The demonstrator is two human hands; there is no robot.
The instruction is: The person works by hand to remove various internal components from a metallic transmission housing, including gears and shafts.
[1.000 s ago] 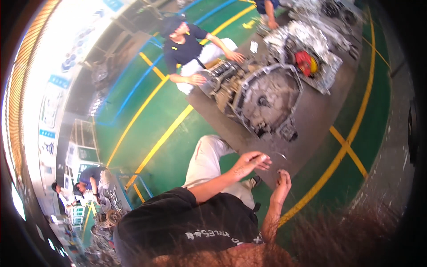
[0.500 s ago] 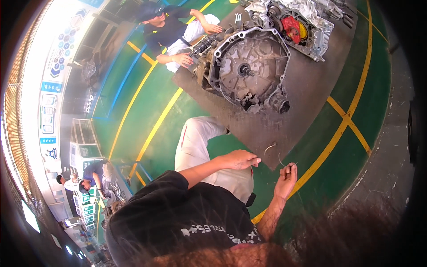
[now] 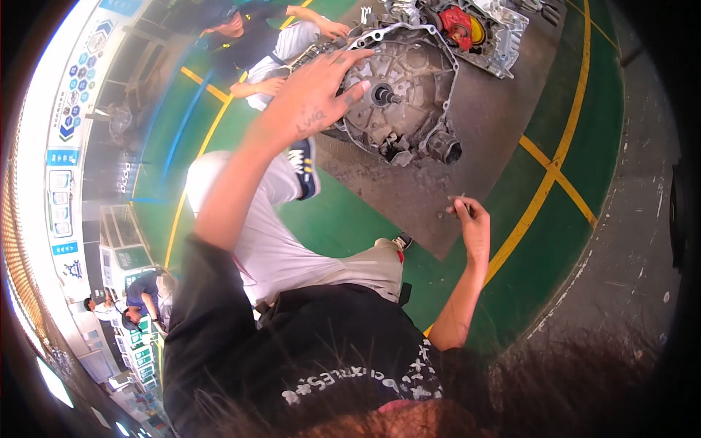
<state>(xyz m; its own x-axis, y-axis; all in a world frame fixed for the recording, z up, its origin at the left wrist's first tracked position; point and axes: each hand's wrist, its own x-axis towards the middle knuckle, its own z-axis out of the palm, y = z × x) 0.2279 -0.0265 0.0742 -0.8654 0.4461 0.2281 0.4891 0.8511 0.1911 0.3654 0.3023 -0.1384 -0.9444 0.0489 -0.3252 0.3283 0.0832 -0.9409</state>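
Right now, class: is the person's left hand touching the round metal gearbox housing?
Touching. The head view shows the left hand spread over the gearbox housing, its fingers lying on the housing's rim with no gap visible.

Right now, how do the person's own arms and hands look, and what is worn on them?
Both forearms are bare. The left hand has no glove and carries a small dark handwritten mark on its back. The right hand is also ungloved. A black short-sleeved shirt with white print covers the upper arms. No watch or ring is visible.

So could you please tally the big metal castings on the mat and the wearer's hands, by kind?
Round gearbox housing: 1
Casing with red part: 1
Wearer's hands: 2, the left hand and the right hand
Total: 4
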